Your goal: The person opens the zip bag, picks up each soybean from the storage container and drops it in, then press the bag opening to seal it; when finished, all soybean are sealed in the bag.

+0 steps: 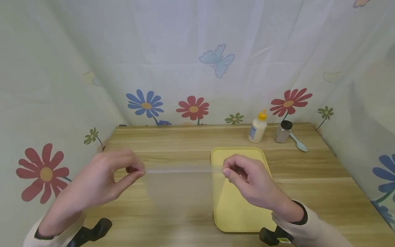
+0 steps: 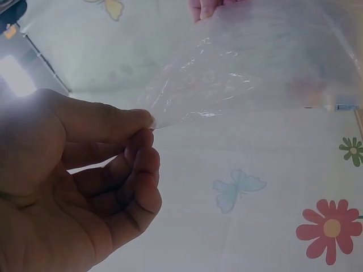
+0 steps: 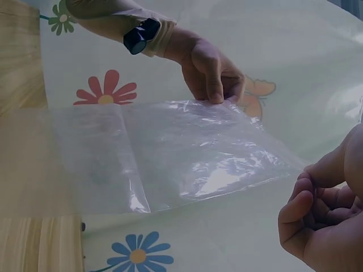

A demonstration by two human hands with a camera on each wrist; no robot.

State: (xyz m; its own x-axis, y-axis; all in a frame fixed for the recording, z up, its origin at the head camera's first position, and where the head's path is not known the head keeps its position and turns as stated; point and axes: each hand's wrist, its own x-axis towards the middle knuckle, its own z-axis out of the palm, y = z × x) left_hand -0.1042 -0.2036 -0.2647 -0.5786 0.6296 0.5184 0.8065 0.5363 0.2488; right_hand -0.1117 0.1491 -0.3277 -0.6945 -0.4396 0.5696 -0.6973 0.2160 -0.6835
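Note:
A clear plastic bag (image 3: 170, 158) is stretched between my two hands above the table. My left hand (image 1: 106, 176) pinches one top corner between thumb and forefinger, while my right hand (image 1: 248, 180) pinches the opposite corner. In the left wrist view the thin, shiny film (image 2: 215, 79) runs from my thumb tip toward the other hand. A crease crosses the bag in the right wrist view. Its lower part hangs down, nearly see-through, partly in front of the yellow tray (image 1: 237, 219).
Behind the tray stand a white bottle (image 1: 258, 128) with a yellow nozzle and a small clear jar (image 1: 283, 132) with a black lid. A pale blue spoon (image 1: 299, 143) lies beside the jar. Flowered curtains (image 1: 191, 79) surround the wooden table (image 1: 172, 142).

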